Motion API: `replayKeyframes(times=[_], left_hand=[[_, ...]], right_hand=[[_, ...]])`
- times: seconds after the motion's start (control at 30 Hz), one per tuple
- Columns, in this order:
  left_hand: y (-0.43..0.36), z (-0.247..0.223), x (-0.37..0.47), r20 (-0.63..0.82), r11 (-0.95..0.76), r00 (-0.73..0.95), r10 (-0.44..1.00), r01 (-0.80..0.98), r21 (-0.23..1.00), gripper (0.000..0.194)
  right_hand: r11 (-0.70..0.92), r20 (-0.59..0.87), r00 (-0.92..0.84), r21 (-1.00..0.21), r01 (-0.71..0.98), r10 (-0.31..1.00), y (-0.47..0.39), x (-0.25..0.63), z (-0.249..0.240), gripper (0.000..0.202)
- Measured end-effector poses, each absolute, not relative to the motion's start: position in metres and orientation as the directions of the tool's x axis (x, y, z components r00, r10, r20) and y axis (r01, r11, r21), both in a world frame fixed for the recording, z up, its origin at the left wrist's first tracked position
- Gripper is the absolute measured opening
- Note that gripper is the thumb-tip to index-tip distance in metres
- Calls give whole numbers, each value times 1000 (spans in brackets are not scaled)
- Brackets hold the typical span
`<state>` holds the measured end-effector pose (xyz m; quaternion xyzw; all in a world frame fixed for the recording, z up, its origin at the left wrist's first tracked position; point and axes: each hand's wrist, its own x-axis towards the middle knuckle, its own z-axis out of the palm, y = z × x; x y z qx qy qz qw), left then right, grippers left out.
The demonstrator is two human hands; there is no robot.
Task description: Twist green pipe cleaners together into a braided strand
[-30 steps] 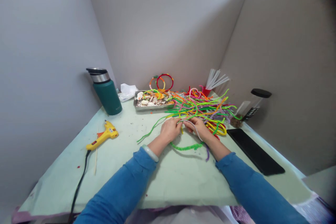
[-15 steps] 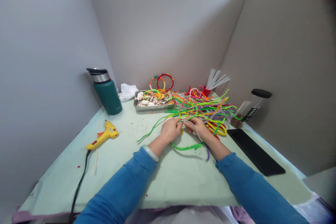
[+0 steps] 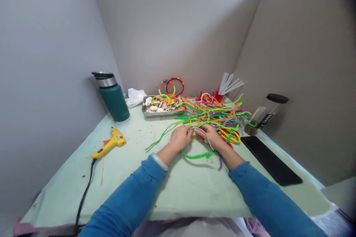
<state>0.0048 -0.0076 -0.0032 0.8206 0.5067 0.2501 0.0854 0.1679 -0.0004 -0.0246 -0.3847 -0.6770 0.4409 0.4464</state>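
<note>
Pinching hoop (image 3: pixel 196 156): left hand (image 3: pixel 180 136), right hand (image 3: pixel 208 136), both closed.
Green fuzz (image 3: pixel 207 154) is covering the near arc; white stretch (image 3: pixel 207 138) is showing bare.

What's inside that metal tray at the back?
The metal tray holds a heap of shells, many of them pale. A bright green strand lies over its back part. Whatever is beneath the top shells is covered, so I can't see it.
</note>
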Motion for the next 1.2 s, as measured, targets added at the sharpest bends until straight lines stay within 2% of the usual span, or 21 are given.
replayKeyframes(times=[0.33,0.77,1.2], left_hand=[[-7,-3,5,307,-470,365,879,773,427,33],[-8,-2,4,282,-474,387,878,790,389,32],[-7,-4,4,260,-477,402,878,780,405,32]], right_hand=[[308,253,-320,-942,133,913,1,168,-25,31],[323,252,-341,-931,169,906,-4,166,-20,27],[304,220,-325,-924,234,920,-7,165,-15,34]])
